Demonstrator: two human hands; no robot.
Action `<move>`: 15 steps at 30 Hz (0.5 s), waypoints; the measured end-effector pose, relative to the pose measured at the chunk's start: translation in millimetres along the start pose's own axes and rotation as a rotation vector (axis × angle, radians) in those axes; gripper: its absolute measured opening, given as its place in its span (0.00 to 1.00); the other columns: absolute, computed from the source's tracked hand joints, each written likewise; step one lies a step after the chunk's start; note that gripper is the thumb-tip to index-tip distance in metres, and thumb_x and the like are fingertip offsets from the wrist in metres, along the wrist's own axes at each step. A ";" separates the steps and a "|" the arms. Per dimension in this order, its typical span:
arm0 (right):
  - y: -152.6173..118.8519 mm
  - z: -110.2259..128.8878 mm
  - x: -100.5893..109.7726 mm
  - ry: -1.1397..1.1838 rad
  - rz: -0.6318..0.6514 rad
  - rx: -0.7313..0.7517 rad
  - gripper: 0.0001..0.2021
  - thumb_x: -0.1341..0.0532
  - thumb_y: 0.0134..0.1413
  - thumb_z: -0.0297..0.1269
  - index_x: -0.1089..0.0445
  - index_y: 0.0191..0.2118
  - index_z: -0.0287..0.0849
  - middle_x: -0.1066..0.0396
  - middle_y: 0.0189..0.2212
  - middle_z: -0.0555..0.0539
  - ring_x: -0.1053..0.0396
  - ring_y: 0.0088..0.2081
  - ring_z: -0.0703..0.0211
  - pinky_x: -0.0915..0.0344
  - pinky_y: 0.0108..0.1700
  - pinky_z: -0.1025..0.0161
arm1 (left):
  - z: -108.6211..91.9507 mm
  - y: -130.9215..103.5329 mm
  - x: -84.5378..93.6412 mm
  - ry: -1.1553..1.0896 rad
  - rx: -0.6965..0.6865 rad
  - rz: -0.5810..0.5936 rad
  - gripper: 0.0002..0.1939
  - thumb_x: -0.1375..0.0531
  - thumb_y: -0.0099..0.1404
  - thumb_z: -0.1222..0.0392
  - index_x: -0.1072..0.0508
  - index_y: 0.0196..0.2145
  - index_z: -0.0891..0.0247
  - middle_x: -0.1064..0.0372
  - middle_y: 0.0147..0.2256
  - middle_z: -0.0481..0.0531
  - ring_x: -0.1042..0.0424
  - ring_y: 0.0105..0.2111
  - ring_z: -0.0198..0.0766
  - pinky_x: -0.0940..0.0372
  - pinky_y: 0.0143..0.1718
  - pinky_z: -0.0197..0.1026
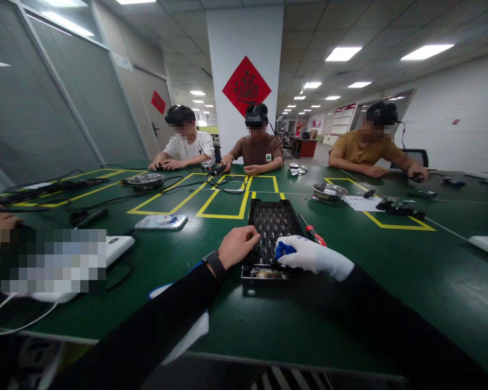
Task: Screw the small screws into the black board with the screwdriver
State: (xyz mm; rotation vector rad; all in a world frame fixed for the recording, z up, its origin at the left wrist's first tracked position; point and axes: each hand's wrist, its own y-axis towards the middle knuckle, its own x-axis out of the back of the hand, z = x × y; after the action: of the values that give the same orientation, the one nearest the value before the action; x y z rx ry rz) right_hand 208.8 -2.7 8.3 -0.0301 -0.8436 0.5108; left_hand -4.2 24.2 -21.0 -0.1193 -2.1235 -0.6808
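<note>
A black rectangular tray-like case (273, 216) with rows of small shiny parts lies on the green table in front of me. My left hand (238, 245), bare with a dark wristband, rests at the case's left edge, its fingers curled; what they hold, if anything, is hidden. My right hand (303, 253) wears a white glove with blue fingertips. Its fingers are pinched together over the near right part of the case, and anything between them is too small to tell. A red-handled screwdriver (316, 236) lies just right of the case, beyond my right hand.
A phone (161, 222) lies left of the case, with a white device (117, 246) and cable farther left. Metal bowls (329, 191) stand farther back. Another person's hand (0, 225) is at the left edge. Three people sit across the table (211, 330).
</note>
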 end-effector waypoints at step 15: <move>-1.6 4.1 -0.8 0.059 0.024 0.006 0.16 0.40 0.42 0.41 0.37 0.39 0.42 0.32 0.25 0.51 0.38 0.20 0.67 0.44 0.19 0.71 | -2.7 -0.8 1.9 -0.018 0.025 0.003 0.16 0.51 0.59 0.49 0.32 0.25 0.62 0.37 0.22 0.47 0.41 0.22 0.32 0.49 0.25 0.33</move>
State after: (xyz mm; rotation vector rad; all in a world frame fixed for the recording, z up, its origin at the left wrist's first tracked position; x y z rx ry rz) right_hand 206.2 -5.2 10.8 -0.0494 -0.7845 0.5326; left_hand -3.7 21.9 -18.6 -0.1155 -2.1478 -0.6534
